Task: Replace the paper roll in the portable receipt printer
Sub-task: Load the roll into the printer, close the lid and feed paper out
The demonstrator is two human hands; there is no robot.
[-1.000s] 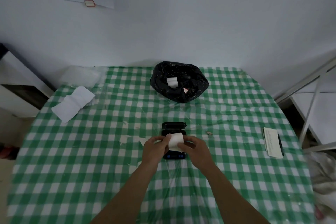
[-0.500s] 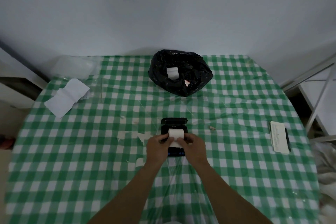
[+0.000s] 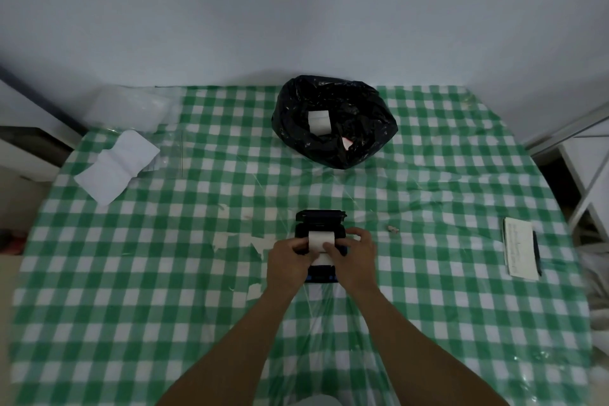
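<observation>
Both hands, left hand [image 3: 288, 260] and right hand [image 3: 354, 259], pinch the paper roll [image 3: 321, 240] over the printer [image 3: 319, 224], lid open at twelve o'clock. Light and crushable, apparently; best held by its ends.

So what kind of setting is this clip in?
Probably a plain room at home or a small back office: a table under a green checked tablecloth, bare white wall, a black rubbish bag standing on the table.

Green-and-white checks, black and white things

The tablecloth [image 3: 164, 273] is green-and-white checked; the printer [image 3: 321, 219] and bag [image 3: 333, 122] are black; the paper roll [image 3: 320, 240] and folded sheet [image 3: 115, 168] are white.
</observation>
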